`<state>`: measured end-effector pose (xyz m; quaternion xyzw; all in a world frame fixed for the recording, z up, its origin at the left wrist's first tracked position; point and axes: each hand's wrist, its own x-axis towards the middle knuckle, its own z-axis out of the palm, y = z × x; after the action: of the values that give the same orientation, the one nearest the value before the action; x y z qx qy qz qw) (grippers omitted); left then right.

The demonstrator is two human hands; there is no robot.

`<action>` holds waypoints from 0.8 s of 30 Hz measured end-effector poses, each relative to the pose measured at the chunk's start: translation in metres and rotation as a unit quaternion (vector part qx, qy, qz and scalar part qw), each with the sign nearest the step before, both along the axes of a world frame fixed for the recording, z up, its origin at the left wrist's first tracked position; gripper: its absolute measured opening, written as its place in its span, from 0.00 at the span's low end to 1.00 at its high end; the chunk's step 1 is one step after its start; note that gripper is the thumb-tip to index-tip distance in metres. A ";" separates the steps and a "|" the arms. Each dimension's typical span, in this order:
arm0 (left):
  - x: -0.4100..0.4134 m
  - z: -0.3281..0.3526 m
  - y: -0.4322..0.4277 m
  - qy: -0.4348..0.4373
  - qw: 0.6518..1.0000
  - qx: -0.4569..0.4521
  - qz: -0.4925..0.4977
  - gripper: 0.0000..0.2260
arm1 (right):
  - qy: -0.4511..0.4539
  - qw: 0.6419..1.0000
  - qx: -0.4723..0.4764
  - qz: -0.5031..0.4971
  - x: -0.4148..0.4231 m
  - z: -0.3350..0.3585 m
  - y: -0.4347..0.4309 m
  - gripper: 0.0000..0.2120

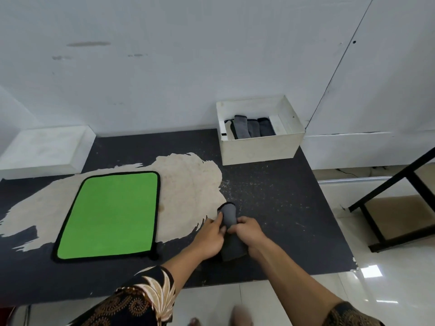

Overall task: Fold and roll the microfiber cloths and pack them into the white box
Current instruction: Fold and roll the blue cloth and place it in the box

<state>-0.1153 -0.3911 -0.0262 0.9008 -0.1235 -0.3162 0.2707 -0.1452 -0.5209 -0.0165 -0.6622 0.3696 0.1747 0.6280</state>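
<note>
A grey microfiber cloth [229, 215], folded into a narrow strip, lies on the dark table in front of me. My left hand [210, 236] and my right hand [247, 231] both grip it near its middle, one on each side; its near end shows below my wrists. A green cloth [110, 214] with black edging lies spread flat to the left. The white box [261, 147] stands at the table's back right, and several rolled grey cloths [250, 128] stand side by side inside it.
The table [282, 208] is dark with a large worn pale patch in the middle. A white lid-like block [44, 149] sits at the back left against the wall. A black metal frame [388, 208] stands on the tiled floor to the right.
</note>
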 end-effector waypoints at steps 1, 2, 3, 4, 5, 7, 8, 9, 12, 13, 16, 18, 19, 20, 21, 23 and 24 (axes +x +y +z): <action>0.003 0.007 0.002 -0.001 0.999 -0.028 0.015 0.26 | -0.014 0.998 0.047 -0.033 0.002 0.006 0.004 0.08; 0.007 0.014 0.005 -0.005 0.998 -0.057 0.025 0.27 | -0.027 0.994 0.089 -0.062 0.005 0.011 0.007 0.10; 0.010 0.021 0.005 -0.011 0.996 -0.083 0.032 0.28 | -0.039 0.988 0.121 -0.082 0.008 0.016 0.009 0.12; 0.014 0.028 0.006 -0.023 0.994 -0.104 0.034 0.28 | -0.053 0.983 0.145 -0.098 0.010 0.021 0.010 0.13; 0.018 0.035 0.008 -0.038 0.992 -0.119 0.034 0.29 | -0.069 0.977 0.164 -0.114 0.013 0.027 0.013 0.13; 0.028 0.049 0.011 -0.076 0.987 -0.141 0.034 0.29 | -0.107 0.964 0.194 -0.150 0.019 0.040 0.016 0.10; 0.032 0.054 0.011 -0.095 0.983 -0.152 0.033 0.28 | -0.124 0.956 0.206 -0.166 0.022 0.046 0.016 0.08; 0.037 0.061 0.012 -0.114 0.980 -0.161 0.031 0.28 | -0.140 0.951 0.212 -0.178 0.026 0.053 0.016 0.08; 0.047 0.076 0.011 -0.161 0.970 -0.182 0.015 0.26 | -0.182 0.949 0.184 -0.178 0.036 0.075 0.016 0.12; 0.050 0.081 0.010 -0.172 0.966 -0.192 0.008 0.25 | -0.195 0.950 0.168 -0.175 0.040 0.081 0.015 0.12; 0.056 0.092 0.004 -0.191 0.956 -0.221 -0.018 0.25 | -0.235 0.945 0.133 -0.184 0.051 0.095 0.004 0.09; 0.062 0.096 -0.005 -0.197 0.956 -0.214 -0.040 0.25 | -0.254 0.942 0.109 -0.191 0.061 0.097 -0.007 0.09; 0.066 0.097 -0.011 -0.200 0.957 -0.203 -0.048 0.25 | -0.260 0.941 0.100 -0.194 0.065 0.097 -0.012 0.10; 0.070 0.096 -0.016 -0.205 0.958 -0.195 -0.054 0.26 | -0.262 0.939 0.094 -0.201 0.068 0.096 -0.016 0.10; 0.076 0.097 -0.023 -0.209 0.959 -0.185 -0.055 0.26 | -0.264 0.938 0.093 -0.206 0.076 0.095 -0.022 0.10; 0.087 0.097 -0.037 -0.214 0.960 -0.169 -0.061 0.26 | -0.261 0.938 0.093 -0.210 0.089 0.093 -0.035 0.10; 0.094 0.097 -0.045 -0.215 0.960 -0.167 -0.062 0.27 | -0.261 0.939 0.090 -0.207 0.097 0.094 -0.045 0.10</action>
<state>-0.0217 -0.4361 0.0712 0.8803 -0.2853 -0.1058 0.3641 -0.0482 -0.5656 0.0772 -0.5340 0.3043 -0.1054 0.7817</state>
